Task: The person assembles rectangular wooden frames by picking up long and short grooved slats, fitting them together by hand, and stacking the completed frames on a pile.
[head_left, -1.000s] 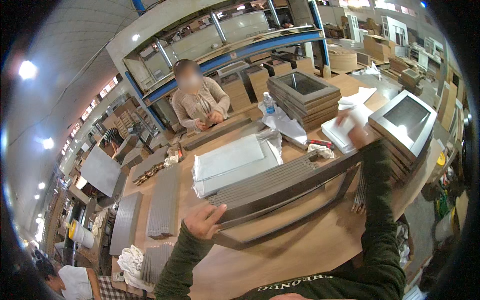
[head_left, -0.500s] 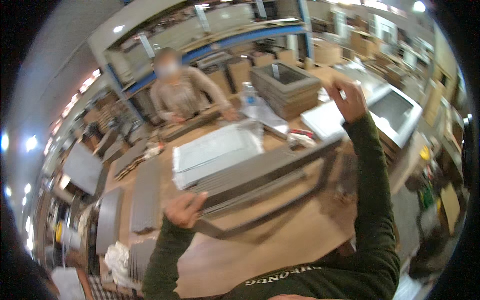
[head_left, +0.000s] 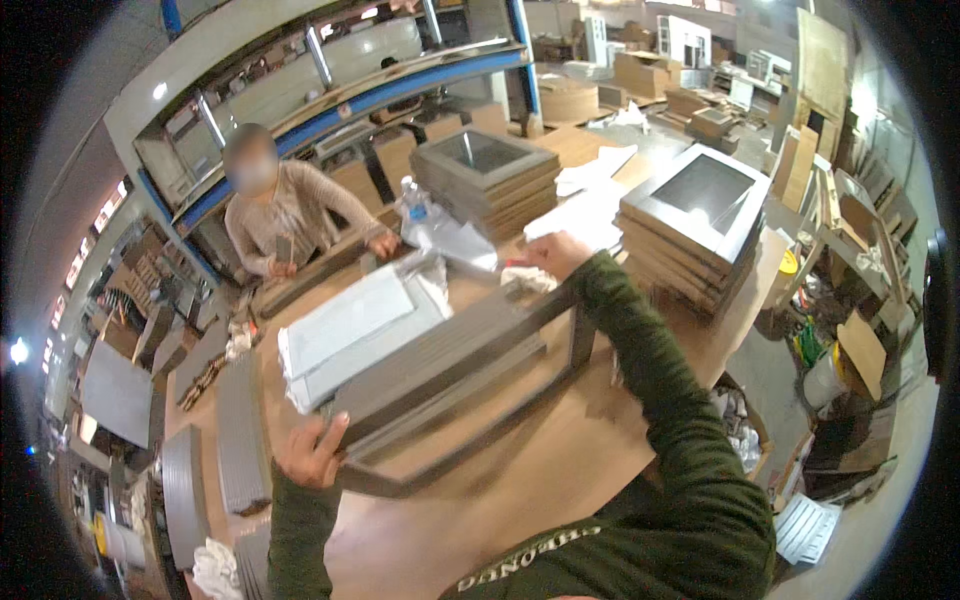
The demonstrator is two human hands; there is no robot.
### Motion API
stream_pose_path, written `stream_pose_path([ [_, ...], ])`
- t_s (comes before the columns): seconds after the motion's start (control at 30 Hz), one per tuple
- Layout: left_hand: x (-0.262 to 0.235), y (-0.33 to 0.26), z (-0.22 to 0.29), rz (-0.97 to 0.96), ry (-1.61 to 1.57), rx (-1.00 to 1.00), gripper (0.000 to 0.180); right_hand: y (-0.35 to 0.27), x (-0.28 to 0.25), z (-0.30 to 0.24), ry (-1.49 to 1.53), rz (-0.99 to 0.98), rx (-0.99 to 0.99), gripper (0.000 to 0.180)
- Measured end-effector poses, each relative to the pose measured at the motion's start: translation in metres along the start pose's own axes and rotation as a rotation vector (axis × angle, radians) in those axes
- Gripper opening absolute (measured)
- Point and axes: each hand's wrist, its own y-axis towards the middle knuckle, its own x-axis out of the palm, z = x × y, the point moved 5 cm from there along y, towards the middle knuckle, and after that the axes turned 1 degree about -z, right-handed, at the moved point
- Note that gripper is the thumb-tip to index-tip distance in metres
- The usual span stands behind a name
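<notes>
A dark grey-brown rectangular frame (head_left: 470,430) lies at a slant across the brown table. My left hand (head_left: 312,452) grips its left end, fingers bent over the corner. Beyond the frame's far right corner is my right hand (head_left: 560,252), beside a small red-handled tool (head_left: 513,264) and a crumpled white cloth (head_left: 530,278). Its fingers are bunched and blurred, so whether they touch the tool cannot be made out. Several dark strips (head_left: 440,365) lie side by side along the frame's far rail. Behind them is a pale, wrapped flat panel (head_left: 350,320).
Stacked dark frames (head_left: 485,165) and a stack of glass-centred frames (head_left: 695,200) stand toward the back right. A water bottle (head_left: 412,195) rests on plastic wrap. Across the table, a co-worker (head_left: 295,205) handles a long dark strip. Grey slats (head_left: 240,430) lie at left.
My right hand has come down from its raised position toward the red-handled tool and cloth. My left hand stays at the frame's left end. The whole view has shifted.
</notes>
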Motion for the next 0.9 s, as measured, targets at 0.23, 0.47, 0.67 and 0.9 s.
stream_pose_path([
  [0.23,0.004,0.002,-0.006,0.01,-0.019,0.036,0.065,0.005,-0.121,-0.065,0.037,0.495,-0.237,0.024],
  [0.47,-0.002,-0.009,-0.013,-0.001,0.12,-0.075,0.068,-0.004,0.011,0.004,-0.136,-0.032,0.225,0.029],
  [0.67,0.03,-0.114,-0.067,0.347,-0.525,-0.619,0.091,0.0,0.009,-0.013,-0.132,0.063,0.047,0.031],
  [0.9,0.152,-0.139,-0.039,0.616,-0.89,-1.19,0.048,-0.008,0.096,-0.167,-0.119,-0.548,-0.352,0.052],
])
